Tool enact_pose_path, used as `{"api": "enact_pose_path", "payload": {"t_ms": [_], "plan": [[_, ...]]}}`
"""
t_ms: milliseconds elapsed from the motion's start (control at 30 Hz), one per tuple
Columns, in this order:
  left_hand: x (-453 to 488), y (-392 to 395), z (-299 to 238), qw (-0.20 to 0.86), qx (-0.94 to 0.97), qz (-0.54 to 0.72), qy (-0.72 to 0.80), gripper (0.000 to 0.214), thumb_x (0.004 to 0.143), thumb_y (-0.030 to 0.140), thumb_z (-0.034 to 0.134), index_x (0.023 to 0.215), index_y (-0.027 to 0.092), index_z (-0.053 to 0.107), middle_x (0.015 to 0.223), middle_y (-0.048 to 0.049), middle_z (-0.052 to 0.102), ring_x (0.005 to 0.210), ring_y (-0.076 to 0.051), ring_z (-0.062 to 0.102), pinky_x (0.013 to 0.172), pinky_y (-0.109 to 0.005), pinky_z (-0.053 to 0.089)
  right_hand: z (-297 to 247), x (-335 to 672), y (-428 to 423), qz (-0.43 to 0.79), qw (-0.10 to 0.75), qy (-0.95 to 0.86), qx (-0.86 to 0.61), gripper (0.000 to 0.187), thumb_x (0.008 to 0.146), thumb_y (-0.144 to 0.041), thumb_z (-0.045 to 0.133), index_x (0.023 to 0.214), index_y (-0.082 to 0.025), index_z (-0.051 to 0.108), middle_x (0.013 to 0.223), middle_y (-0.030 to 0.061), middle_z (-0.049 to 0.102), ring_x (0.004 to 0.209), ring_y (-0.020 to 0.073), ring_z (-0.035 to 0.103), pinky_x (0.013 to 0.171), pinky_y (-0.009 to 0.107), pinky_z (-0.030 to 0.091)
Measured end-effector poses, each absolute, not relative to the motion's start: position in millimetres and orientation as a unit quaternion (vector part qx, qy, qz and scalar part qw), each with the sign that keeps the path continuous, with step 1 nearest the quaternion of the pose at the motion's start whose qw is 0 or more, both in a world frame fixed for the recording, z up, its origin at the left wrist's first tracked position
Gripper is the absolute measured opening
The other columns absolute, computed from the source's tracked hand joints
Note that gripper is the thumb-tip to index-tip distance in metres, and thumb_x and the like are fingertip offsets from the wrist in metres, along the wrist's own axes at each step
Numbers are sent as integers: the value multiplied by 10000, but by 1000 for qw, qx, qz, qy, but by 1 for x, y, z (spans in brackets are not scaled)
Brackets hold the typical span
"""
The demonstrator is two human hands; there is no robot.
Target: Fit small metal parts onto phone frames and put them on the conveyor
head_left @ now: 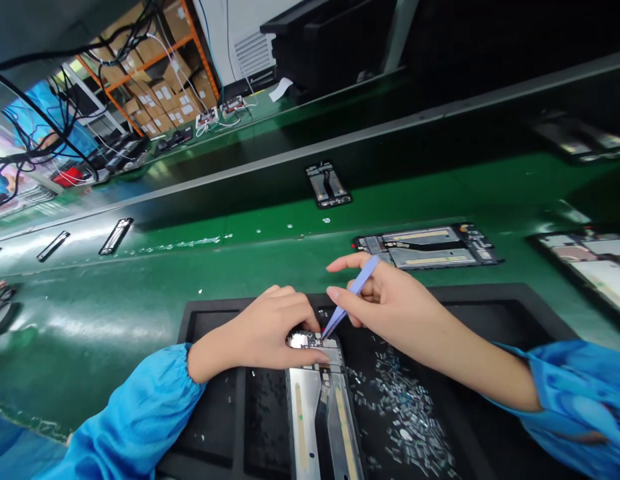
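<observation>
Head view, from where I stand beside the line: the phone frame (320,413) lies lengthwise in a black tray (490,293), its top end farthest from the person. The left hand (263,327) is closed down over that top end, fingers curled round the edge and pinning it. The right hand (390,303) pinches a thin blue plastic tool (351,297) between thumb and fingers, and its tip touches the small parts at the frame's top, just beside the left fingertips.

To my eye this is fine work at the tip. It calls for a low angle, light pressure and a firmly held frame, so the tool does not skid onto the board or into the left fingers. Loose metal bits (405,413) are strewn in the tray to the right of the frame, near enough to be flicked about.

The tray sits on a glossy green belt (140,313). Further frames (427,247) lie beyond it, one (328,184) well apart near a grey rail. Orange shelving with cartons (160,67) and hanging black cables fill the far left.
</observation>
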State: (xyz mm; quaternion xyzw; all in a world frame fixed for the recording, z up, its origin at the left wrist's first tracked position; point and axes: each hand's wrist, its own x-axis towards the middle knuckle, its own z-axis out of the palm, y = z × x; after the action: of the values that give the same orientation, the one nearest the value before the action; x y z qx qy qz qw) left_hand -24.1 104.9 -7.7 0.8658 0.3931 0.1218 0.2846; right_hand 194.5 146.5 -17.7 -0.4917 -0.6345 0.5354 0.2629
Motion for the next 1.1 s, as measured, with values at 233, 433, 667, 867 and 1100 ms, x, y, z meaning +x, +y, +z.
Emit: {"api": "enact_pose_path", "payload": {"t_ms": [233,433,667,867,1100], "plan": [[-22,105,-9,270,868,107,402,317,897,466,800,938,212,613,968,27,694,893,-157,596,845,-310,395,-17,194,146,543,250,-633,-492,415,811,-463,635,1143,-222,572,533,-36,619,513,195,629,486,288,434],[-14,101,-6,265,848,137,438,264,961,378,735,840,205,577,834,31,643,825,-160,566,790,-308,377,-8,203,155,534,335,-602,-490,414,807,-548,694,1039,-212,626,525,-23,600,498,188,616,464,280,469],[-11,99,-12,242,850,153,443,284,1052,355,599,820,193,574,811,24,616,809,-165,544,754,-318,363,-8,251,155,378,353,-753,-407,352,964,-536,637,774,-255,730,831,49,757,677,188,708,572,289,561],[-12,95,-14,116,884,183,414,277,1090,297,497,870,170,607,833,-17,645,768,-169,548,684,-338,386,-23,261,139,146,351,-901,-209,166,946,-142,681,1061,-259,705,797,6,754,680,186,702,616,320,597],[-14,79,-9,-6,886,362,290,321,927,204,592,619,221,505,566,32,507,555,-141,465,523,-330,371,-17,255,129,-23,273,-958,-84,184,966,-41,580,1092,-129,681,882,89,788,812,245,744,707,391,652]]}}
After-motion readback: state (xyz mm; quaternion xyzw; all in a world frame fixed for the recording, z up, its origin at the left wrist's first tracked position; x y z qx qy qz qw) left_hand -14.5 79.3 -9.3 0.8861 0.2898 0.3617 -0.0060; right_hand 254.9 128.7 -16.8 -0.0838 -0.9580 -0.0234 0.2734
